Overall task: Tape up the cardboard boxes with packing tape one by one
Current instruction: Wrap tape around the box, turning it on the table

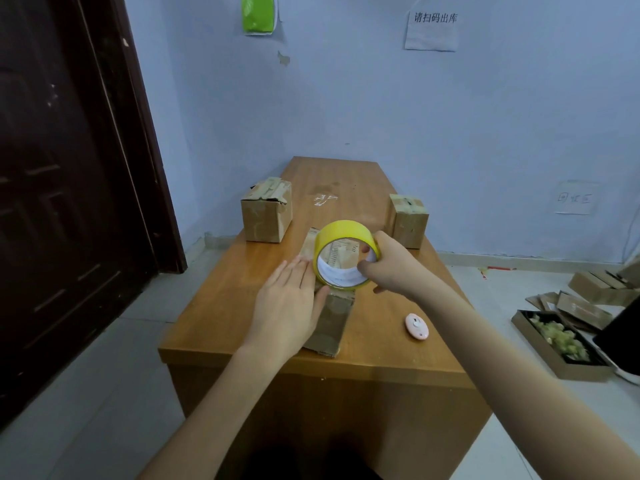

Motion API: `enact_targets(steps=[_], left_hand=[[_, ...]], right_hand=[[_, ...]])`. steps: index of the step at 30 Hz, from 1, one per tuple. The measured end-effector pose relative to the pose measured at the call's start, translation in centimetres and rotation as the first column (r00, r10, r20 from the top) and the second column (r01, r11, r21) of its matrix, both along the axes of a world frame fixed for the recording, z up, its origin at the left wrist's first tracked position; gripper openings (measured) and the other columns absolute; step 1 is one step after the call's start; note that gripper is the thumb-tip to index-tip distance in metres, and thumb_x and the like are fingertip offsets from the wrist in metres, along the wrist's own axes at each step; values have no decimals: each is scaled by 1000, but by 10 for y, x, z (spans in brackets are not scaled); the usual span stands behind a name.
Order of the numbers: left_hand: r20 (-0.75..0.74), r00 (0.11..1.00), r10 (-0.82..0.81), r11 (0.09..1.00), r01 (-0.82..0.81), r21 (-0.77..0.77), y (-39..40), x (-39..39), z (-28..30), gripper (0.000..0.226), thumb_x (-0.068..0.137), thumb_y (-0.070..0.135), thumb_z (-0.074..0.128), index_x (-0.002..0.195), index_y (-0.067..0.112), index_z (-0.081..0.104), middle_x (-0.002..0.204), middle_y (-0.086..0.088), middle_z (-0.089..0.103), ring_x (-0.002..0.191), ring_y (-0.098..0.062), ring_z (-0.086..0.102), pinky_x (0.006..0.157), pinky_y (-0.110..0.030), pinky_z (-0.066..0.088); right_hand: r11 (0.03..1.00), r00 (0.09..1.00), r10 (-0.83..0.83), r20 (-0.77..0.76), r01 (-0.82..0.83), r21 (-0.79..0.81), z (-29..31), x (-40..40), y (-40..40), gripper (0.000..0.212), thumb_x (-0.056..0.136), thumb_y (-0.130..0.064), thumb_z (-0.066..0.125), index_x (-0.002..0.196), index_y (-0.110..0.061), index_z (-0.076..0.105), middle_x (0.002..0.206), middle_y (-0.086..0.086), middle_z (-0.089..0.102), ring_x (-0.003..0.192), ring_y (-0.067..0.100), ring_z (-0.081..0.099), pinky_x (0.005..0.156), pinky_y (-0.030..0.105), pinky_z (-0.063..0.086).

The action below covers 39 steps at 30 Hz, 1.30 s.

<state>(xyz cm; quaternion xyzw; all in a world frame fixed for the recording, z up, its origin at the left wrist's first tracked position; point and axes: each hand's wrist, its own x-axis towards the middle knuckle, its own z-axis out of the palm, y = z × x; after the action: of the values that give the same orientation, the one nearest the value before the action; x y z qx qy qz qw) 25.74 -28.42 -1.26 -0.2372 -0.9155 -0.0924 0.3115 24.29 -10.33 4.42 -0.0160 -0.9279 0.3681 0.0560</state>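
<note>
A long, flat cardboard box (330, 323) lies lengthwise in the middle of the wooden table (221, 306). My left hand (289, 304) rests flat on its top, fingers straight. Just above the box, my right hand (393, 266) grips a yellow roll of packing tape (343, 237) by its right rim, fingers through the core. The roll stands on edge over the box's middle. Two more cardboard boxes stand further back: one at the table's left edge (266, 214), one at the right edge (408, 220).
A small pink oval cutter (417, 326) lies on the table right of the box. A scrap of clear tape (323, 199) sits at the table's far middle. On the floor at right are a tray of crumpled tape (557, 344) and flattened cardboard (585, 306). A dark door (69, 202) stands at left.
</note>
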Motion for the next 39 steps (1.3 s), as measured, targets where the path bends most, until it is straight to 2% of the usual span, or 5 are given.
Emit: enact_targets(steps=[5, 13, 22, 29, 39], left_hand=[[-4, 999, 44, 999, -44, 12, -13, -1, -8, 41, 91, 29, 54, 106, -7, 65, 109, -23, 66, 107, -30, 63, 96, -41, 46], [-30, 996, 80, 995, -82, -50, -1, 3, -9, 49, 84, 42, 61, 99, -4, 69, 105, -20, 68, 104, -28, 64, 89, -38, 51], [-11, 998, 64, 998, -64, -26, 20, 3, -10, 60, 89, 47, 44, 117, -3, 63, 120, -18, 62, 114, -27, 59, 93, -37, 48], [42, 994, 102, 993, -99, -60, 23, 4, -11, 60, 94, 47, 44, 126, -3, 55, 128, -19, 56, 123, -27, 52, 101, -36, 41], [35, 996, 88, 993, -85, -80, 20, 3, -9, 58, 91, 48, 49, 119, -1, 61, 123, -17, 61, 119, -25, 56, 95, -36, 47]], right_hand=[[999, 1000, 6, -30, -8, -53, -18, -1, -20, 30, 84, -30, 62, 108, -18, 49, 100, 0, 60, 94, 23, 60, 82, 49, 54], [960, 984, 157, 82, -132, -246, -5, -4, -9, 20, 97, -9, 41, 117, -5, 39, 119, 13, 47, 109, 31, 54, 54, 28, 58], [890, 995, 97, 6, -84, -447, -13, 12, 33, 12, 96, 0, 41, 99, -11, 44, 102, 3, 52, 96, 19, 57, 53, 27, 57], [882, 1000, 15, -2, -15, -470, -37, 12, 19, 22, 91, -24, 63, 110, -17, 55, 102, 1, 64, 87, 10, 65, 56, 29, 58], [719, 995, 56, 80, 15, -695, -34, 16, 43, 29, 97, -1, 43, 125, -5, 44, 123, 19, 55, 80, 28, 71, 61, 37, 59]])
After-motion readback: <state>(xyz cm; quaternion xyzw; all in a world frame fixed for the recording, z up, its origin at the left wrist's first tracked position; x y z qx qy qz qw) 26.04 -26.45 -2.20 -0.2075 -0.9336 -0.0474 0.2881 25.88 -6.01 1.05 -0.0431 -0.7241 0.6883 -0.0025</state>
